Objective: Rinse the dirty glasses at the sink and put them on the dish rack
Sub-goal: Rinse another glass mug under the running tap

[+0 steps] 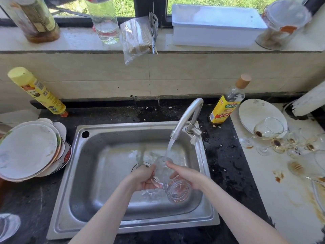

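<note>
head view: glass mug (pixel 173 184) under tap (pixel 189 117) stream, over sink (pixel 109 138). left hand (pixel 145 178) curled round handle, right hand (pixel 189 176) cupping body. best tilt mouth upstream, rotate, grip firm.

Stack of white round plates (pixel 26 152) on dark counter left of basin. Yellow plastic bottle with yellow cap (pixel 36 90) leaning against tiled wall. Clear glass bottle with yellow label and tan cap (pixel 226 101) upright behind tap. White oval plate (pixel 253 111) on pale counter, right. On windowsill: white lidded plastic box (pixel 214 27), clear bag of wooden sticks (pixel 136 38), clear plastic bottle (pixel 103 20).
</note>
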`<action>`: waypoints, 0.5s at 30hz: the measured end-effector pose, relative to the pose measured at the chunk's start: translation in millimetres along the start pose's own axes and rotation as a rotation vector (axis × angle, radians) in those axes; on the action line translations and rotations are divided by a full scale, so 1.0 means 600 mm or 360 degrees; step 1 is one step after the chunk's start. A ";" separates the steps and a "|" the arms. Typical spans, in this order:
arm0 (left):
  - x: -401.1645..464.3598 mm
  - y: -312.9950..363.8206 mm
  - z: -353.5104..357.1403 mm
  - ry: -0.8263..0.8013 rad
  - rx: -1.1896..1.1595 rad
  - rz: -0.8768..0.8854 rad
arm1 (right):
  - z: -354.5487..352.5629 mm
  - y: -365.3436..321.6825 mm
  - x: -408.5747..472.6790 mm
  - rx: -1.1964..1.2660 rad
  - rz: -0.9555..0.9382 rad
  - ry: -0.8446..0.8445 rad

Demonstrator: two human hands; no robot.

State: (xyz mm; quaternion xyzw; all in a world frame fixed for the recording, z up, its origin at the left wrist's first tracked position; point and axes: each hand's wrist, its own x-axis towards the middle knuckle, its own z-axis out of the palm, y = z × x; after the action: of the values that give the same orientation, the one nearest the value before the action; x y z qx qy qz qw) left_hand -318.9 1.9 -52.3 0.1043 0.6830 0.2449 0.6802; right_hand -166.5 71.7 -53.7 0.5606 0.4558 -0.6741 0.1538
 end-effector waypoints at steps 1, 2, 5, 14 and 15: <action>-0.003 0.000 0.000 -0.0011 0.0005 0.0000 | 0.000 0.001 0.000 -0.0021 0.0010 0.0010; -0.007 0.001 -0.001 -0.0027 0.0017 0.0000 | -0.002 0.005 0.005 -0.0036 0.0006 0.0023; -0.013 0.000 -0.008 -0.0126 0.0071 0.0040 | -0.004 0.012 0.009 -0.0059 -0.0048 0.0026; -0.023 -0.021 -0.019 0.0018 0.0223 0.0603 | -0.005 0.013 -0.008 -0.0140 -0.0558 0.0026; -0.025 -0.021 -0.021 0.0048 0.0258 0.0664 | -0.004 0.011 -0.008 -0.0124 -0.0620 0.0059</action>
State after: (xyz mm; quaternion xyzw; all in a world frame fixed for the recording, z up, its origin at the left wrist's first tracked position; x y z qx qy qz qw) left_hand -328.3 -18.4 -45.8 0.2939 0.6742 0.3261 0.5939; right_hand -158.8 68.5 -52.3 0.4677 0.5840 -0.6626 0.0337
